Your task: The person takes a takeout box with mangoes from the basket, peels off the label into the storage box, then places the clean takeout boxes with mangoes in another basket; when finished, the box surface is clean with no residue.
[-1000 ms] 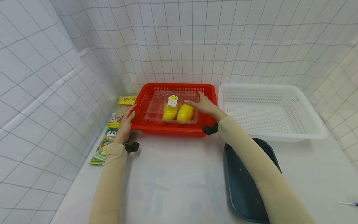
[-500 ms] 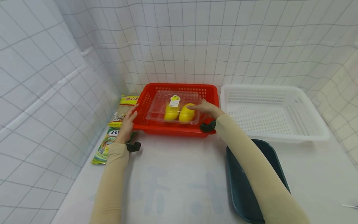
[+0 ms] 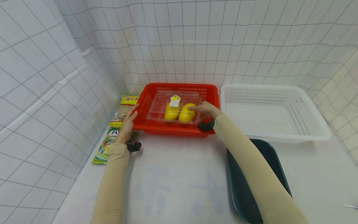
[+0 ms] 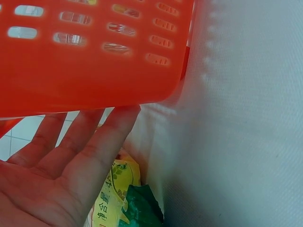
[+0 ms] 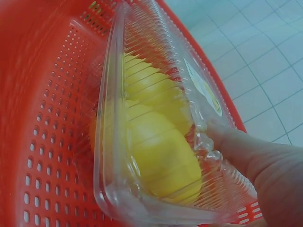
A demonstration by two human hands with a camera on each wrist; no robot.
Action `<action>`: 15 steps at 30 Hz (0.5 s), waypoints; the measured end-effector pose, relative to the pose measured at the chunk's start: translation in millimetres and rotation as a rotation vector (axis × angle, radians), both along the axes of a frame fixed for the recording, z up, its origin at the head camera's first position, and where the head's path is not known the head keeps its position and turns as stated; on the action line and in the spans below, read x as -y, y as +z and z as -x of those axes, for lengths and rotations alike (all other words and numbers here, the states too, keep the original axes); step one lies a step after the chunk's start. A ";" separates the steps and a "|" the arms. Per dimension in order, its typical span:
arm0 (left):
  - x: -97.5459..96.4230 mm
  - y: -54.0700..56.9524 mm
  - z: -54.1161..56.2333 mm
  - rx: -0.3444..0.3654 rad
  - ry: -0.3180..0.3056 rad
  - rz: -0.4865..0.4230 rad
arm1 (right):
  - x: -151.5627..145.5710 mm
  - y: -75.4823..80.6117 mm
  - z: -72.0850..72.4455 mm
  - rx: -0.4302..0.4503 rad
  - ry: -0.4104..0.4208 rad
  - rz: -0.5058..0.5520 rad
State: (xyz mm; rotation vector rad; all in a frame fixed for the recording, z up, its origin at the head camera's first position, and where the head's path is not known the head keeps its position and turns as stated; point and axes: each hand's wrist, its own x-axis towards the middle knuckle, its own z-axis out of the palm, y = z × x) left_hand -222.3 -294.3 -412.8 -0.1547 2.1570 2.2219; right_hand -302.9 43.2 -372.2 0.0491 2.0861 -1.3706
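A clear plastic clamshell box [image 3: 156, 107] with two yellow fruits [image 3: 186, 113] and a label [image 3: 174, 100] on its lid sits in the red basket [image 3: 173, 132]. My right hand [image 3: 207, 109] grips the box at its right end. In the right wrist view the thumb [image 5: 236, 144] presses on the lid edge, while the other fingers are mostly hidden below. My left hand [image 3: 127, 126] is at the basket's left side; in the left wrist view its fairly straight fingers [image 4: 94, 151] reach up to the basket's edge.
Two food packets lie left of the basket: a yellow one [image 3: 117, 116] and a green one [image 3: 104, 147]. A white basket [image 3: 277, 137] stands to the right. In front of it is a dark blue tray [image 3: 237, 193], partly under my right forearm. Gridded white curtains surround the table [image 3: 173, 180].
My right hand has moved from over the box's right end down onto it and now grips it. The left hand stays at the basket's side. The head view has shifted slightly.
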 end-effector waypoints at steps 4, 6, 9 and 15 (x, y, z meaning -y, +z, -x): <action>-0.3 -1.4 0.2 -0.002 0.006 0.010 | 0.0 0.7 -1.6 -0.018 -0.011 -0.021; -0.4 -1.3 -0.2 -0.001 0.008 0.011 | 0.2 1.0 -2.4 -0.021 -0.012 -0.022; -0.1 -1.1 -0.5 -0.002 0.010 0.019 | 1.1 1.2 -3.3 -0.021 -0.016 0.003; 0.4 -0.4 -0.3 -0.004 0.002 0.012 | 0.3 1.9 -6.4 -0.061 0.002 0.024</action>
